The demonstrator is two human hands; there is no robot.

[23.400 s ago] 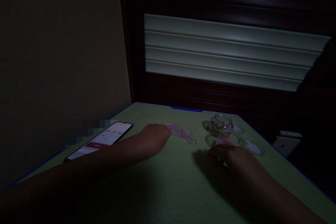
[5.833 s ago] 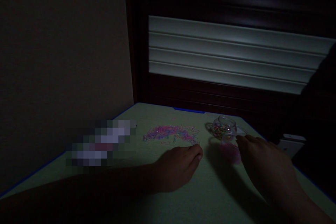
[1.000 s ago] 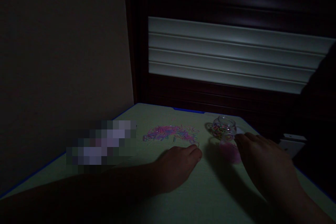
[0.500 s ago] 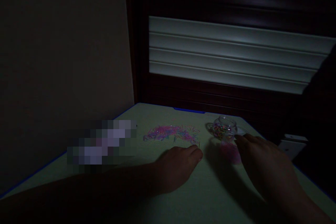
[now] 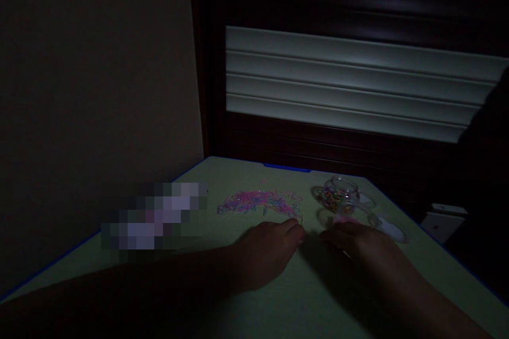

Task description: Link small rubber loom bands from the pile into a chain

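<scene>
A loose pile of small coloured rubber bands (image 5: 262, 201), mostly pink and purple, lies on the pale table. Just in front of it rests my left hand (image 5: 272, 251), fingers curled together; their tips are hidden. My right hand (image 5: 358, 246) is to its right, fingers drawn together and pointing left; whatever they pinch is too dark to see. Partly behind that hand is a clear container with pink contents (image 5: 345, 218). Behind it stands a small round clear jar (image 5: 344, 186) with multicoloured bands inside.
Clear round lids (image 5: 392, 228) lie near the table's right edge. On the left a blurred, pixelated patch (image 5: 159, 217) covers something. The table (image 5: 238, 169) has a blue rim and meets a wall and a dark slatted panel (image 5: 338, 77). A white box-like object (image 5: 444, 220) is beyond the right edge.
My right hand has moved left and lower, nearer my left hand, uncovering the lids on the right. My left hand has barely moved.
</scene>
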